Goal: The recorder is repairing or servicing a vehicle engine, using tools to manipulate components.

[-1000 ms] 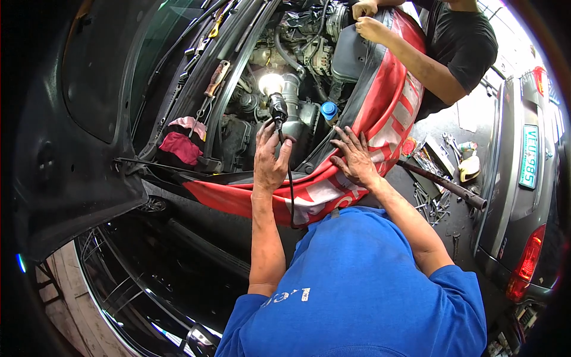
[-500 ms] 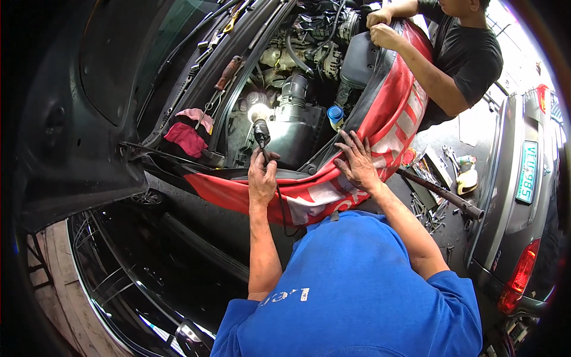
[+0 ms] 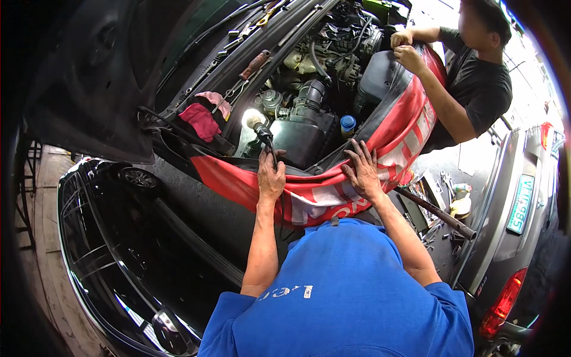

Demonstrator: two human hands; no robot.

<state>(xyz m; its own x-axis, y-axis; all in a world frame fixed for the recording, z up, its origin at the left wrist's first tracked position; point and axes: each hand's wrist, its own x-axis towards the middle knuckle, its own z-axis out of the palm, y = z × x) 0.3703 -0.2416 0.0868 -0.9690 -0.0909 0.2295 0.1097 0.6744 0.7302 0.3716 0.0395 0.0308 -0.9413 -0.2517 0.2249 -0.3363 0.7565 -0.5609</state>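
I lean over an open engine bay (image 3: 309, 113). My left hand (image 3: 270, 177) grips the black handle of a lit work light (image 3: 257, 124), whose bright head points up over the engine's left side. Flat, with fingers spread, my right hand (image 3: 363, 169) presses on a red and white fender cover (image 3: 324, 199) draped along the car's front edge. At the cover's far end a co-worker in a black shirt holds it with both hands (image 3: 404, 47).
The raised hood (image 3: 77, 77) fills the upper left. Red and pink rags (image 3: 202, 118) lie by the hood hinge, and a blue cap (image 3: 348, 124) shows in the bay. A dark pipe (image 3: 437, 213) and loose tools (image 3: 440, 187) lie on the floor beside a silver car (image 3: 523, 205).
My left hand has come down toward the front edge with the work light, which now sits lower and further left. My right hand stays flat on the cover.
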